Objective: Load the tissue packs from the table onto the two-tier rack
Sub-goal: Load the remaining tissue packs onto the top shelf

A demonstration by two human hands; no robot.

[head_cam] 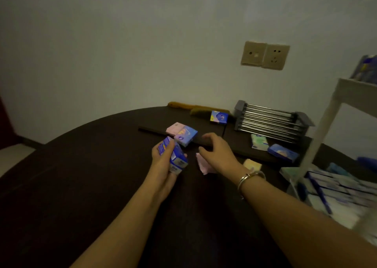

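On the table [81, 176], 7 loose tissue packs [282, 152]; 2 hands [163, 159].

Table [81, 176] dark brown. Held pack [175, 157] blue-white. Packs on table: pink [173, 128], blue-lilac [186, 136], green [259, 142], yellow [253, 164]. Rack [330, 112] white. Wall sockets [265, 54] beige. Bracelet [247, 179] silver.

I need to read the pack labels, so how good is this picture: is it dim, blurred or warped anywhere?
Head view: dim all over, the dark table swallowing detail; the rack and its packs at the right edge are smeared by motion blur; the wide lens bends the table edge; the blue pack in the left hand is soft, its print unreadable.
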